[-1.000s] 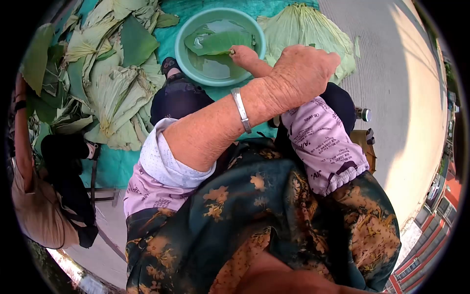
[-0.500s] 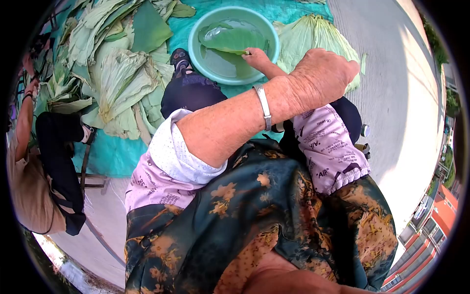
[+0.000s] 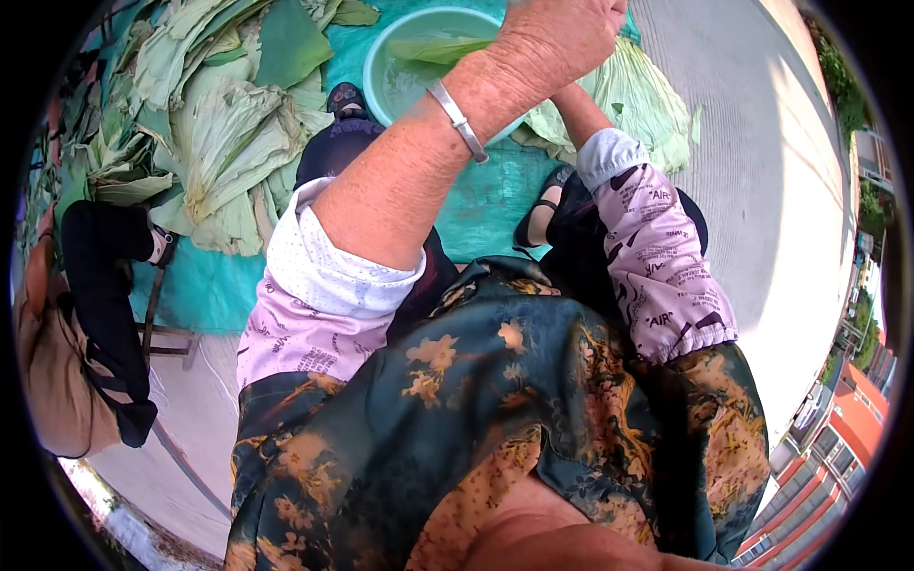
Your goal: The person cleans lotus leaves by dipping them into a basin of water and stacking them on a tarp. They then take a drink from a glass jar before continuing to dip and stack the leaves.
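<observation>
My left hand (image 3: pixel 562 38) is at the top edge of the view, above the right side of the basin, with its fingers curled closed. Whatever may be in those fingers is not visible. A silver bracelet (image 3: pixel 459 121) is around that wrist. Behind the left hand, my right forearm (image 3: pixel 583 116) reaches forward; the right hand itself is hidden. A broad green leaf (image 3: pixel 438 49) slants over the water in the light-green basin (image 3: pixel 379 49), its right end covered by my left arm.
Dried, pale leaves (image 3: pixel 228 143) lie heaped at the left, and a fanned bundle of leaves (image 3: pixel 647 105) lies right of the basin. Both are on a teal sheet (image 3: pixel 490 205). Another person (image 3: pixel 100 314) sits at the far left. Grey paving (image 3: pixel 724 124) runs along the right.
My left hand has moved up and left, now covering my right hand. The leaf has shifted upward in the basin, and my right sleeve reaches further forward.
</observation>
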